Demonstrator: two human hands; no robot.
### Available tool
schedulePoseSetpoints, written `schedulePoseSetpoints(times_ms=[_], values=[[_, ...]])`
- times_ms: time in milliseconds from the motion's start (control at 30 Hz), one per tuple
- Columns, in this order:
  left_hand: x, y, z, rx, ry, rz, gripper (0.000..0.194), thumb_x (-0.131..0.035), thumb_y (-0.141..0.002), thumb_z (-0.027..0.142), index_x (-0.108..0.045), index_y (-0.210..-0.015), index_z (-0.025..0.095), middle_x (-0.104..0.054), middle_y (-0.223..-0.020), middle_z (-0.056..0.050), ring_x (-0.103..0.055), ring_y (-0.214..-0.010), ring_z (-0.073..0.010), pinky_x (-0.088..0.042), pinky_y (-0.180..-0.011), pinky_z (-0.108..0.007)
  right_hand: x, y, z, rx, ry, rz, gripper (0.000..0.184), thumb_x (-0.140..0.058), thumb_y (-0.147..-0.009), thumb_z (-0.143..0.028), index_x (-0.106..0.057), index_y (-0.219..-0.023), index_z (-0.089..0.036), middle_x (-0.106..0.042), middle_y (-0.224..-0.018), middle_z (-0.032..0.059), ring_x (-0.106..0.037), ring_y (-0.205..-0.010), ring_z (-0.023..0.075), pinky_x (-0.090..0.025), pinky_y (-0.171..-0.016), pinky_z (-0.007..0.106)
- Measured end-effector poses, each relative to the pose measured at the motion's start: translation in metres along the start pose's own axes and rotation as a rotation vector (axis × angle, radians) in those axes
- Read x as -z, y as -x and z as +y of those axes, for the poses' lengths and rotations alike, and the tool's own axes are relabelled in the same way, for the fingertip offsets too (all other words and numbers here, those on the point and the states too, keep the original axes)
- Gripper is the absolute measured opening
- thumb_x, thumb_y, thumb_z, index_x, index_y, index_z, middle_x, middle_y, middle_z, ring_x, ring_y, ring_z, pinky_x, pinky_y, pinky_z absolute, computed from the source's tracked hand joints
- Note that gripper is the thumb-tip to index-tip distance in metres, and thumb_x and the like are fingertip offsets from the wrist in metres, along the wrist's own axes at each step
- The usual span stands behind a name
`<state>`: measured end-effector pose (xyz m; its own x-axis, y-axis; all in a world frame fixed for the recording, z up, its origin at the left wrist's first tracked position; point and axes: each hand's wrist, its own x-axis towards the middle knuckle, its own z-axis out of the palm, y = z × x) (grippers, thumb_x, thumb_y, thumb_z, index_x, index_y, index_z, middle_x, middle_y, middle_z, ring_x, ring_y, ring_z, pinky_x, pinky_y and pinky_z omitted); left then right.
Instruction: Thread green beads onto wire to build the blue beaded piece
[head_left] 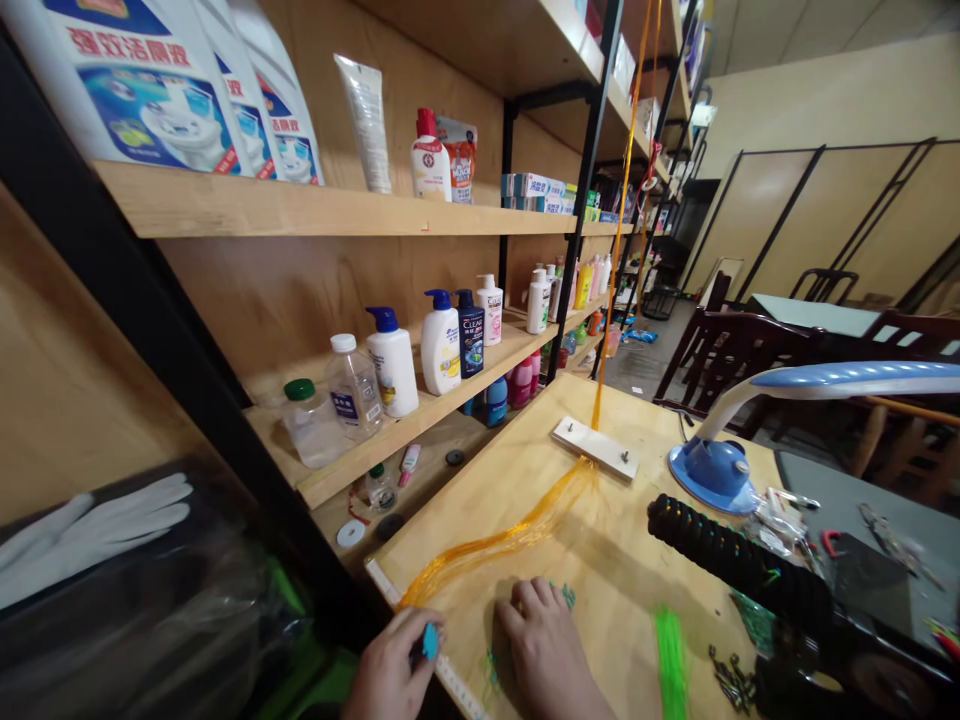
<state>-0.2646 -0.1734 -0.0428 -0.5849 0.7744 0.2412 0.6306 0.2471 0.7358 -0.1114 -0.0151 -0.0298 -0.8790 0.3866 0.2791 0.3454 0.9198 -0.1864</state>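
Observation:
My left hand [394, 665] is at the near edge of the wooden table [622, 570], fingers curled round a small teal piece [430, 641]. Beside it my right hand [541, 645] lies on the table top with fingers bent, resting over small teal-green bits [568, 596]; what is under the palm is hidden. A bundle of orange strands [510, 535] runs across the table just beyond both hands and rises as an orange cord [622, 220] from a small wooden block [596, 447].
A green strand bundle [671, 660] lies right of my hands. Further right are a black braided roll [739, 560], a blue desk lamp [716, 470] and small tools. Wooden shelves with bottles [442, 345] stand on the left. White gloves [90, 530] lie at lower left.

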Motion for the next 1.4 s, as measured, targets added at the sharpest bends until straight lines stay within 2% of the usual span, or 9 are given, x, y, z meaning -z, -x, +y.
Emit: schedulePoseSetpoints(times_ms=[100,267,400,667,767,900,1067,1233,1400], values=[[-0.004,-0.001,0.000,0.019,-0.120,-0.048,0.036,-0.055,-0.082,0.009,-0.076,-0.106,0.026,-0.077,-0.104,-0.005,-0.074,-0.095,-0.0219,-0.056,-0.083,-0.023,-0.001,0.002,-0.001,-0.017,-0.007,0.016,0.019,-0.067,-0.081,-0.011,-0.067,-0.095,-0.024,-0.066,-0.092,0.0062,-0.056,-0.085,0.0252,-0.038,-0.077,0.038],[-0.009,0.000,0.003,0.060,-0.241,-0.157,0.058,-0.049,-0.074,-0.006,-0.076,-0.111,0.030,-0.075,-0.105,-0.003,-0.073,-0.095,-0.0186,-0.054,-0.085,-0.022,-0.009,0.000,-0.006,0.025,0.013,0.066,0.042,-0.067,-0.086,-0.018,-0.060,-0.125,-0.028,-0.066,-0.092,0.0054,-0.055,-0.084,0.0248,-0.033,-0.074,0.036],[-0.008,0.002,0.003,0.050,-0.239,-0.179,0.060,-0.047,-0.074,-0.008,-0.078,-0.108,0.030,-0.074,-0.101,-0.003,-0.073,-0.093,-0.0176,-0.053,-0.083,-0.022,-0.012,-0.003,-0.012,0.049,0.035,0.053,0.027,-0.067,-0.088,-0.019,-0.064,-0.113,-0.028,-0.065,-0.088,0.0045,-0.054,-0.081,0.0236,-0.030,-0.071,0.035],[0.001,0.009,0.001,-0.034,-0.091,-0.133,0.030,-0.055,-0.084,0.006,-0.078,-0.091,0.024,-0.075,-0.086,-0.003,-0.074,-0.080,-0.0188,-0.055,-0.073,-0.021,-0.012,0.002,-0.012,0.086,0.072,0.044,0.025,-0.074,-0.083,-0.016,-0.066,-0.105,-0.024,-0.066,-0.088,0.0041,-0.053,-0.080,0.0237,-0.033,-0.074,0.035],[0.001,0.011,-0.005,-0.055,-0.094,-0.070,0.026,-0.055,-0.087,0.013,-0.077,-0.095,0.024,-0.077,-0.089,-0.005,-0.075,-0.084,-0.0204,-0.057,-0.076,-0.022,-0.013,0.003,-0.012,0.097,0.090,0.042,0.027,-0.076,-0.082,-0.015,-0.066,-0.107,-0.023,-0.067,-0.088,0.0042,-0.053,-0.080,0.0234,-0.035,-0.074,0.034],[-0.002,0.014,-0.012,-0.052,-0.200,-0.040,0.040,-0.052,-0.085,0.010,-0.073,-0.116,0.025,-0.077,-0.109,-0.008,-0.075,-0.098,-0.0226,-0.058,-0.084,-0.025,-0.013,0.002,-0.013,0.100,0.093,0.040,0.027,-0.076,-0.083,-0.014,-0.067,-0.107,-0.023,-0.067,-0.088,0.0043,-0.054,-0.080,0.0233,-0.035,-0.072,0.034],[-0.004,0.019,-0.008,-0.053,-0.283,-0.140,0.058,-0.044,-0.076,-0.004,-0.073,-0.115,0.028,-0.074,-0.102,-0.005,-0.074,-0.092,-0.0190,-0.056,-0.082,-0.024,-0.013,0.003,-0.014,0.080,0.087,0.042,0.025,-0.076,-0.082,-0.013,-0.068,-0.103,-0.024,-0.067,-0.087,0.0039,-0.054,-0.080,0.0233,-0.036,-0.073,0.034],[-0.006,0.020,-0.007,-0.041,-0.300,-0.138,0.066,-0.045,-0.073,-0.006,-0.068,-0.125,0.027,-0.072,-0.115,-0.007,-0.073,-0.102,-0.0194,-0.055,-0.089,-0.024,-0.013,0.004,-0.013,0.090,0.088,0.048,0.020,-0.077,-0.083,-0.015,-0.067,-0.098,-0.024,-0.066,-0.089,0.0030,-0.053,-0.081,0.0229,-0.034,-0.074,0.034],[-0.009,0.019,-0.009,-0.039,-0.264,-0.146,0.065,-0.045,-0.072,-0.006,-0.069,-0.124,0.026,-0.074,-0.113,-0.007,-0.075,-0.099,-0.0194,-0.057,-0.087,-0.025,-0.018,0.006,-0.010,0.105,0.062,0.077,0.018,-0.080,-0.081,-0.017,-0.065,-0.085,-0.024,-0.064,-0.086,0.0011,-0.052,-0.080,0.0213,-0.031,-0.073,0.033]])
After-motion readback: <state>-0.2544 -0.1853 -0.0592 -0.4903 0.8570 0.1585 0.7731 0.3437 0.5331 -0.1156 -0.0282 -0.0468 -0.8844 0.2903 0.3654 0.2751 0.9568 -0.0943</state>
